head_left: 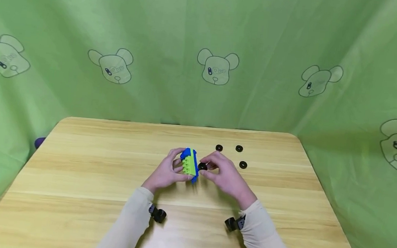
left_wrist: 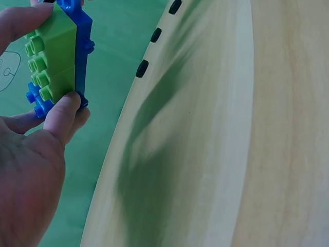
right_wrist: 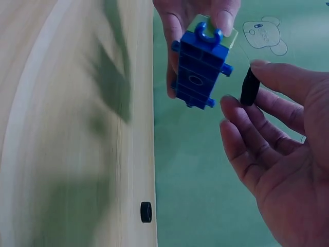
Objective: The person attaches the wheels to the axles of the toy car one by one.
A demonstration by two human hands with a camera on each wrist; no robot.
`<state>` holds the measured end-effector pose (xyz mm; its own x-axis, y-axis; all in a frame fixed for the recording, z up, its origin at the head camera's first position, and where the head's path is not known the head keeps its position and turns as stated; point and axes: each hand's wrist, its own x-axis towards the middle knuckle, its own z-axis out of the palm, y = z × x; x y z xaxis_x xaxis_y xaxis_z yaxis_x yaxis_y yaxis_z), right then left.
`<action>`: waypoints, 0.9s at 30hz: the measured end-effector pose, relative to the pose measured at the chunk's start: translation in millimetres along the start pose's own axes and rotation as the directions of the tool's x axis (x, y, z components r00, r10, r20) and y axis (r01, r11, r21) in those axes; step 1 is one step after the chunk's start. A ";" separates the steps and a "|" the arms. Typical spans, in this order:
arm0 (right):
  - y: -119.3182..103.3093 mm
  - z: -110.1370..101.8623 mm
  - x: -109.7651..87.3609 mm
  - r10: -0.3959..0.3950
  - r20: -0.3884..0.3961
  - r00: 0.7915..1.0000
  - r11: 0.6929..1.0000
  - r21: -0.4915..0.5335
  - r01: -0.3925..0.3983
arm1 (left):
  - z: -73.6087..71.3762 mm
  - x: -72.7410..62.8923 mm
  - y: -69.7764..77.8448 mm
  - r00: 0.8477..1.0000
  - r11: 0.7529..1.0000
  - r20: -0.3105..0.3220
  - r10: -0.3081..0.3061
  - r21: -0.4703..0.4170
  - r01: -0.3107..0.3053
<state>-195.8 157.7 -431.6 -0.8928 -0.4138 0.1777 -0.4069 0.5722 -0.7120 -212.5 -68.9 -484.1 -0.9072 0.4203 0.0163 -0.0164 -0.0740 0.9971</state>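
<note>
Held up over the table, a toy block vehicle (head_left: 190,164) has lime-green studded bricks (left_wrist: 56,51) on a blue chassis (right_wrist: 198,77). My left hand (head_left: 165,171) grips it between thumb and fingers. In the right wrist view its blue underside shows, with a hook-like loop at one end and short axle pegs along the sides. A black toy wheel (right_wrist: 250,87) is pinched by my right hand (head_left: 228,176), thumb against fingertips. That wheel (head_left: 202,166) is close beside the chassis in the head view, and a small gap from the nearest peg shows in the right wrist view.
Three more black wheels lie on the wooden table (head_left: 73,176) beyond my right hand: one at left (head_left: 219,148), one at the back (head_left: 239,148), one nearer (head_left: 243,165). A green curtain (head_left: 164,26) hangs behind and around. Black wrist cameras (head_left: 158,214) sit on both sleeves.
</note>
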 end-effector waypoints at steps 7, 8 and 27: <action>-0.8 4.1 -0.1 -0.020 0.016 1.000 0.998 0.054 0.019 | 1.8 -3.0 3.6 1.000 0.998 0.021 -0.008 -0.067 0.010; -0.2 4.8 -0.5 -0.022 0.018 1.000 0.998 0.063 0.020 | 1.7 -3.3 3.3 1.000 0.998 0.022 -0.008 -0.067 0.010; 2.3 13.3 -3.4 -0.061 -0.045 0.997 0.984 0.163 0.068 | 5.3 -8.6 -1.4 0.998 0.991 0.015 0.053 -0.121 -0.051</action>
<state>-191.2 151.1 -442.9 -0.8740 -0.4158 0.2516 -0.4298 0.4195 -0.7996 -202.5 -67.7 -485.3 -0.9005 0.4291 0.0704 -0.0207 -0.2041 0.9787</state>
